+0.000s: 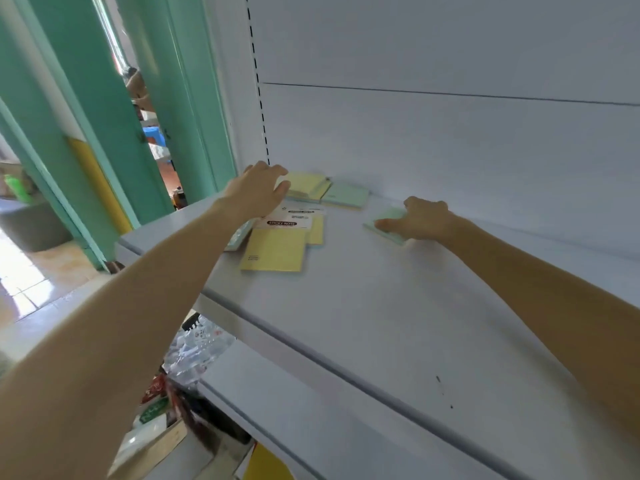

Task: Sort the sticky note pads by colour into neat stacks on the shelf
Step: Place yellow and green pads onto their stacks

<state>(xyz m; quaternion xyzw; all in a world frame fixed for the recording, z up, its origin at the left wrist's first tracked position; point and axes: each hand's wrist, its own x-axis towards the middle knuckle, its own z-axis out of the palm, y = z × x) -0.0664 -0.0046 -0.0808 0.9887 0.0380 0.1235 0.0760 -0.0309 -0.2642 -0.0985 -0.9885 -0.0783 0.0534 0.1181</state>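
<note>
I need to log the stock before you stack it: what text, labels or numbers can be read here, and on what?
"STICKY NOTE": white label on the front yellow pad.
Second white label just behind it: print blurred, unreadable.
Small dark lines at that pad's lower left corner: too small to read.
Green pad held by the right hand: no print shows.
Clear packets below the shelf: print unreadable.

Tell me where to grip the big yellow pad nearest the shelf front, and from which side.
Pinch the big yellow pad at its near right corner, from the front. It lies flat on the shelf with those edges bare; other pads crowd its far end and left side. The left hand is free; the right hand holds a green pad.
</note>
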